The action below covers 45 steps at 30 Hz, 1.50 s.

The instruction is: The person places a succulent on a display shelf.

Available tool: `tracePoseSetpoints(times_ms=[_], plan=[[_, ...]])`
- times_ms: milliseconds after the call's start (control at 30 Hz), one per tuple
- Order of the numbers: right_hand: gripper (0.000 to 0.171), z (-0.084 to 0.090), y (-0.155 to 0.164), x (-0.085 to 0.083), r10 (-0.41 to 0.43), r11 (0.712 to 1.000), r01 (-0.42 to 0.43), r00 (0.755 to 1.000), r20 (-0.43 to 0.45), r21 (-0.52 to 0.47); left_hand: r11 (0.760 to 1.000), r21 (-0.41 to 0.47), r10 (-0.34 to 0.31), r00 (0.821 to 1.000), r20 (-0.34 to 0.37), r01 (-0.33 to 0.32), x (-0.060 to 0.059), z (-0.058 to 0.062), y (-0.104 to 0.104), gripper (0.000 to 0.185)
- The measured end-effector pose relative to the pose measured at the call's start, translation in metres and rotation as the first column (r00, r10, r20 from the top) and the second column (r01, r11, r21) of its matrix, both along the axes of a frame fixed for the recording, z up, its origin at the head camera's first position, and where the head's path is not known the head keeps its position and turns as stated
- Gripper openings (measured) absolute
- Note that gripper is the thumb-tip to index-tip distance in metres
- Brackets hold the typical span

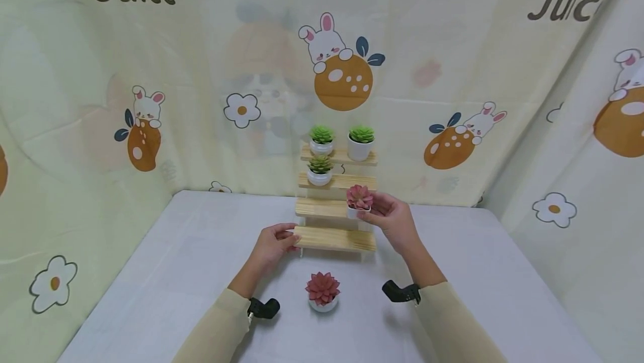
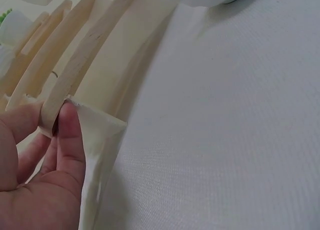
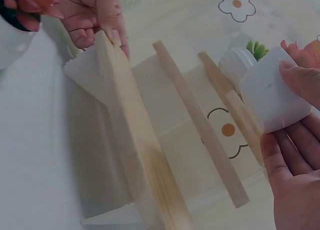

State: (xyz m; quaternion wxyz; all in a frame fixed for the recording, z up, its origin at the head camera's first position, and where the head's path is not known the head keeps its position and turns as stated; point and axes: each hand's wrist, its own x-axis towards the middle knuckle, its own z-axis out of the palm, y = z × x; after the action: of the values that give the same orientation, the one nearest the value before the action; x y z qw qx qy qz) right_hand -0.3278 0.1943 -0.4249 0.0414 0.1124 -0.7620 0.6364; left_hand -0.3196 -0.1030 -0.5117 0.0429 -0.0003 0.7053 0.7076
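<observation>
A stepped wooden shelf (image 1: 334,238) stands on the white table (image 1: 166,273). My left hand (image 1: 274,243) pinches the left end of its bottom step (image 2: 75,75) between thumb and fingers (image 2: 67,135). My right hand (image 1: 389,220) holds a red succulent (image 1: 359,198) by its white pot (image 3: 270,92), at the right end of the third step. Whether the pot rests on the step I cannot tell. Two green succulents (image 1: 322,138) (image 1: 360,142) stand on the top step. A third green succulent (image 1: 320,169) stands on the second step.
A second red succulent (image 1: 322,291) in a white pot stands on the table in front of the shelf, between my forearms. Printed cloth walls (image 1: 453,72) close in the table at the back and on both sides.
</observation>
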Motion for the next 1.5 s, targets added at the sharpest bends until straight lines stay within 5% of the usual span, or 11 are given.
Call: tracePoseSetpoints(times_ms=[433,1067,1500], plan=[[0.059,0.012,-0.002,-0.032,-0.016,0.999,0.015,1.0,-0.021,-0.051,1.0,0.006,-0.009,1.0,0.013,0.009,-0.004,-0.003,-0.001,0.036],[0.056,0.031,0.004,-0.072,-0.039,0.998,0.039,0.999,-0.006,0.053,1.0,-0.024,-0.005,1.0,0.014,0.005,-0.003,-0.004,-0.001,0.037],[0.059,0.032,0.004,-0.078,-0.052,0.992,0.05,0.998,0.019,0.116,0.999,-0.036,0.006,1.0,0.014,-0.006,-0.003,-0.004,-0.001,0.037]])
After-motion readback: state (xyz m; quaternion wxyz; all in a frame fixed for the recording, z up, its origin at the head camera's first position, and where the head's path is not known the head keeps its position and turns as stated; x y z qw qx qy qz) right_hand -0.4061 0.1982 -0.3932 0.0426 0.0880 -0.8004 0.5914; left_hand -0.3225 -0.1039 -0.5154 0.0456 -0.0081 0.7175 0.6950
